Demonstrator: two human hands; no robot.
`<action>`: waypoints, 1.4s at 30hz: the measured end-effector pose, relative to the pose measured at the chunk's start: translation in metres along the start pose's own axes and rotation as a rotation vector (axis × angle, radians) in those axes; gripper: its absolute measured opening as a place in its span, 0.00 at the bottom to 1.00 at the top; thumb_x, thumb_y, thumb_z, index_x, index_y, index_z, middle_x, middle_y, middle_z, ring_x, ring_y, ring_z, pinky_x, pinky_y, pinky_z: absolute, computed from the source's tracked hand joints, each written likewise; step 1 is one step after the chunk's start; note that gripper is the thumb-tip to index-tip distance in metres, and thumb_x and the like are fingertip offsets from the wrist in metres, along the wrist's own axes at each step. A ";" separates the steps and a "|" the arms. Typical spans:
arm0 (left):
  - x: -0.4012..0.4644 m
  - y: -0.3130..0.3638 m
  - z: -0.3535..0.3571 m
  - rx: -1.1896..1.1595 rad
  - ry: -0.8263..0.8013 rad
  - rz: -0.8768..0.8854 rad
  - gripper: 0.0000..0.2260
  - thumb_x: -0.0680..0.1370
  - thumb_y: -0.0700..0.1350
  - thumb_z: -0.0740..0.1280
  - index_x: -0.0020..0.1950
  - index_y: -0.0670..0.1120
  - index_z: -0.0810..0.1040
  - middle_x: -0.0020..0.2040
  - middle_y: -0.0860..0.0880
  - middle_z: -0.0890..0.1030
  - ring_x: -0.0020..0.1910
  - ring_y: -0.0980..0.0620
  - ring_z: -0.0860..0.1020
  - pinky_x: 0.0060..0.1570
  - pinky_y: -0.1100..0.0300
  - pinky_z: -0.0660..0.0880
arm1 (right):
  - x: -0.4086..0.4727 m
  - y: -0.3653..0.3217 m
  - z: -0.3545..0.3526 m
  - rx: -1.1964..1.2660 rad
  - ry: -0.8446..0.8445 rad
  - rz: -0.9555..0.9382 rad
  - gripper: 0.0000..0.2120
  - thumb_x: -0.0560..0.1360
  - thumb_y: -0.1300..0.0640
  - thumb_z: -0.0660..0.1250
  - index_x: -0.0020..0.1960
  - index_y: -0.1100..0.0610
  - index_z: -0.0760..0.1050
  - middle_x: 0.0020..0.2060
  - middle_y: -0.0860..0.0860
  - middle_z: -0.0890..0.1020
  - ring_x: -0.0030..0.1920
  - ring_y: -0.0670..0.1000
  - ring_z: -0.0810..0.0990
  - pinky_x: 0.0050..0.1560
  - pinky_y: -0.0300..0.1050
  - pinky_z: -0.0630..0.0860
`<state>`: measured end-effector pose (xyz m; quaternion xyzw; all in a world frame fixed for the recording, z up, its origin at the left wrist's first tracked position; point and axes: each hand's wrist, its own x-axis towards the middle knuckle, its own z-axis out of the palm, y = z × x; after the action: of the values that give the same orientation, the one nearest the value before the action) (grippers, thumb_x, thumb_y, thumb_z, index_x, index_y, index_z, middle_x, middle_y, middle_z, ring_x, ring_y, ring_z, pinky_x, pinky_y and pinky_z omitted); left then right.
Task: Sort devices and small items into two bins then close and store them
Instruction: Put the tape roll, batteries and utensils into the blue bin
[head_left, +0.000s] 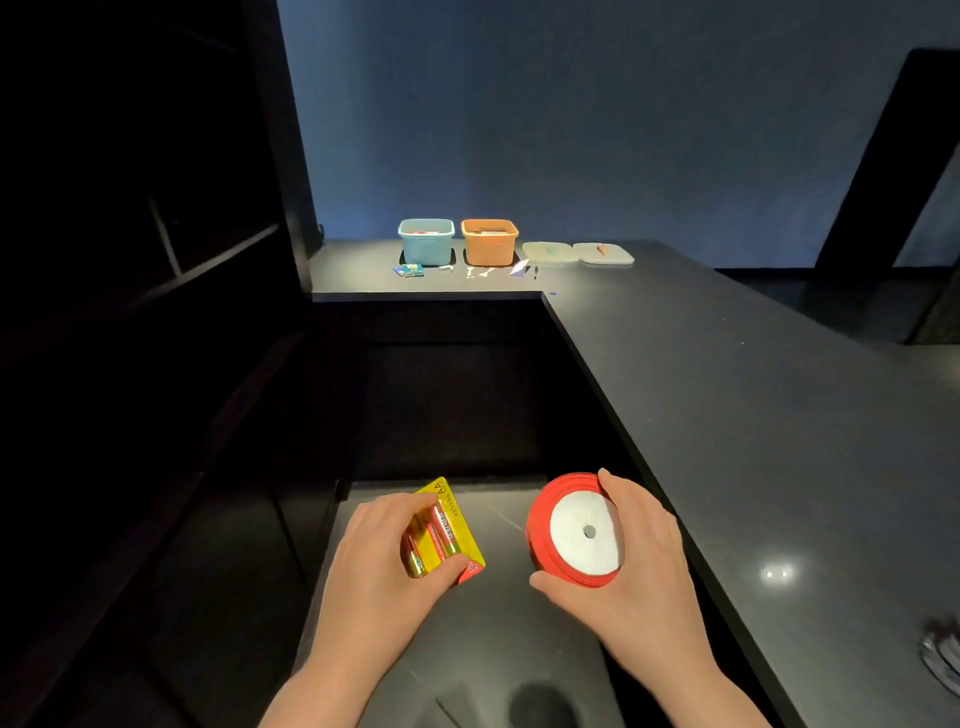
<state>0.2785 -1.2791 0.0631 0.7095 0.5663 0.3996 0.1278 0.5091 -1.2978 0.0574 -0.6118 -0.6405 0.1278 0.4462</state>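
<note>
Grip: left hand (382, 561) clasps battery pack (448, 530); right hand (636, 551) clasps red ribbon spool (574, 530).
Carry both level to the far counter (727, 395); sort into blue bin (426, 241) and orange bin (489, 241) separately.

The yellow battery pack (448, 530) gripped in the left hand (374, 566) bears "AA" in large letters at its far corner, seen upside down. A white "5" shows on the pack's red lower corner. Fine print runs along the card and down the batteries' red labels, too small to read. The spool of red ribbon (574, 530) shows a blank white face.
</note>
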 end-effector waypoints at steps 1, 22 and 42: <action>0.019 -0.007 0.010 -0.003 0.001 -0.006 0.27 0.65 0.55 0.76 0.62 0.59 0.71 0.53 0.66 0.71 0.56 0.63 0.68 0.50 0.72 0.64 | 0.020 0.008 0.008 -0.005 0.005 0.003 0.53 0.53 0.39 0.80 0.72 0.41 0.57 0.64 0.34 0.64 0.65 0.36 0.58 0.65 0.43 0.65; 0.445 -0.178 0.122 0.060 0.160 -0.090 0.27 0.63 0.53 0.79 0.59 0.56 0.75 0.49 0.69 0.69 0.51 0.64 0.68 0.44 0.72 0.65 | 0.464 0.091 0.208 -0.048 -0.063 -0.121 0.50 0.54 0.36 0.75 0.72 0.46 0.61 0.67 0.40 0.65 0.67 0.42 0.60 0.67 0.48 0.68; 0.856 -0.326 0.210 -0.024 0.113 -0.004 0.26 0.63 0.54 0.78 0.58 0.55 0.76 0.51 0.61 0.75 0.54 0.59 0.72 0.51 0.62 0.71 | 0.847 0.167 0.383 0.012 -0.025 -0.068 0.47 0.53 0.38 0.78 0.68 0.39 0.61 0.62 0.36 0.65 0.65 0.40 0.62 0.66 0.47 0.68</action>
<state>0.2333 -0.3404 0.0822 0.6829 0.5693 0.4455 0.1050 0.4666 -0.3542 0.0726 -0.5855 -0.6657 0.1241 0.4457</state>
